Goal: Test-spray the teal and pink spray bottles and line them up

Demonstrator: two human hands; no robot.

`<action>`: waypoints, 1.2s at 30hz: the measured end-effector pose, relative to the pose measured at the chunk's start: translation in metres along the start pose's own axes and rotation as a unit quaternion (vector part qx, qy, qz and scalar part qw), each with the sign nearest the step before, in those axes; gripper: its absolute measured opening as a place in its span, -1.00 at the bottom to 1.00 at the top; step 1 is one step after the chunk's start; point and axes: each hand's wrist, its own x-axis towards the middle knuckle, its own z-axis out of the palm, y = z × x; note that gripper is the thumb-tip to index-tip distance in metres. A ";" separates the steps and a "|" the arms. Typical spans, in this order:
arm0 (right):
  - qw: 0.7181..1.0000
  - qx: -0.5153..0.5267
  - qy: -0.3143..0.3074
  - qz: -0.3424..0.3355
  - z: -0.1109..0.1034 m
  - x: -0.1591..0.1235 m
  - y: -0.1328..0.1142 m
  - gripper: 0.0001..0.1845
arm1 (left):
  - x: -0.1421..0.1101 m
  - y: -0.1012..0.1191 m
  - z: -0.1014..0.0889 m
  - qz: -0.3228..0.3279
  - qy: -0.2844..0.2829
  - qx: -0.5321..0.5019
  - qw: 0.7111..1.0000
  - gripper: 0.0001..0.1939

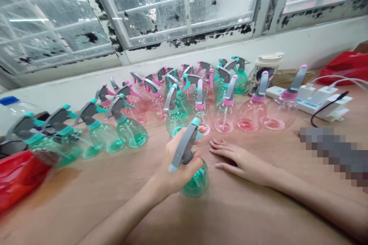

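My left hand is wrapped round the neck of a green spray bottle with a grey trigger head and teal nozzle tip. The bottle is near the table's middle, slightly tilted. Flat on the wooden table, fingers stretched out, lies my right hand, to the right of that bottle and touching no bottle. Just beyond the hands stand a green spray bottle and a pink spray bottle, with more pink ones to the right.
Several green bottles line the left side near a red plastic bag. Pink and green bottles crowd the back by the window wall. On the right are a lidded cup, a power strip with cables and another red bag.
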 end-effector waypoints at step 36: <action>1.000 0.011 -0.004 0.009 0.001 0.000 0.002 -0.43 | -0.001 -0.001 0.000 -0.014 0.027 0.046 0.999 -0.63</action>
